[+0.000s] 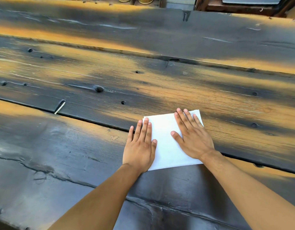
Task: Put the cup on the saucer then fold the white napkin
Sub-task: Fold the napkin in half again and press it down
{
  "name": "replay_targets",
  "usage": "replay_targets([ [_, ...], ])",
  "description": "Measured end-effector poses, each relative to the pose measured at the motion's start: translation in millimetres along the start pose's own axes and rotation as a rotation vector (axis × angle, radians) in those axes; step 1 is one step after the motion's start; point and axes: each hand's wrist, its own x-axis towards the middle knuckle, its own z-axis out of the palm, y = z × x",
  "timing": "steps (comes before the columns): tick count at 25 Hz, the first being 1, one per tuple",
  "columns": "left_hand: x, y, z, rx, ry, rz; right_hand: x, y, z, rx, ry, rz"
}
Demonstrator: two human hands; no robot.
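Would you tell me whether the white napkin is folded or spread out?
Folded: the white napkin lies as a compact rectangle with layered edges at its far corner.

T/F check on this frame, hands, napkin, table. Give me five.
1. Both hands lie flat on the white napkin. True.
2. The left hand pinches a corner and lifts it. False: its fingers are straight, pressing along the napkin's left edge.
3. The right hand covers the napkin's right part. True.
4. A cup stands on the napkin. False: no cup or saucer is in view.
5. The napkin rests on a glass table. False: it lies on a dark wooden table.
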Motion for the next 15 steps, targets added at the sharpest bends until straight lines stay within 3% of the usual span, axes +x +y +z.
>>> replay_targets([
  [6,1,-3,-1,-0.049,0.037,0.043,3,-3,-3,0.043,-0.032,0.006],
  [10,-23,-7,-2,-0.293,0.218,0.059,-9,-49,-22,0.210,0.112,0.020],
  [15,-61,3,17,-0.040,0.105,0.010,-28,-115,0,0.269,0.091,-0.058],
])
